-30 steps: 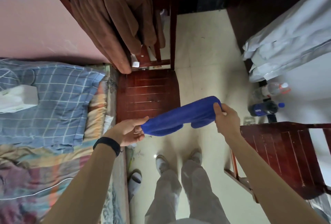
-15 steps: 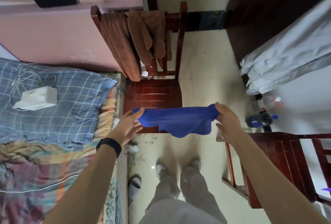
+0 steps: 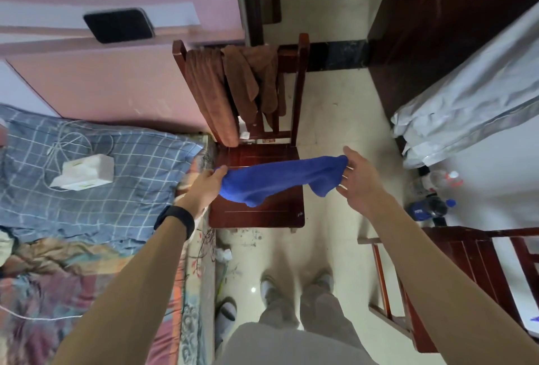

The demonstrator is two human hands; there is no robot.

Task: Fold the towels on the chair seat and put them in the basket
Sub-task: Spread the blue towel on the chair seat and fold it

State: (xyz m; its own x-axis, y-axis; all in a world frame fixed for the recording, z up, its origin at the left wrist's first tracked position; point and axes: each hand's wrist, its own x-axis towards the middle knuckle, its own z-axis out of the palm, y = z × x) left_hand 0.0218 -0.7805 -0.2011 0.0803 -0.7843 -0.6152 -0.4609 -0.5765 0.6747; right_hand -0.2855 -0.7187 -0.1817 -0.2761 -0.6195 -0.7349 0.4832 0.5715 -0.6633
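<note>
A blue towel [image 3: 280, 179] hangs stretched between my two hands just above the dark red wooden chair seat [image 3: 262, 213]. My left hand [image 3: 205, 186] grips the towel's left end. My right hand [image 3: 360, 180] holds the right end at its thumb, with the other fingers spread out. The towel sags in the middle and at its right corner. Brown towels [image 3: 233, 93] are draped over the chair's backrest. No basket is in view.
A bed with a checked blue pillow [image 3: 96, 172] and a white tissue pack [image 3: 84, 172] lies at the left. A second wooden chair [image 3: 472, 271] stands at the right, with bottles [image 3: 431, 207] on the floor beside it. My feet [image 3: 294, 288] stand in front of the chair.
Both hands have carried the blue towel forward from in front of the chair to over its seat. The right hand's fingers have spread open.
</note>
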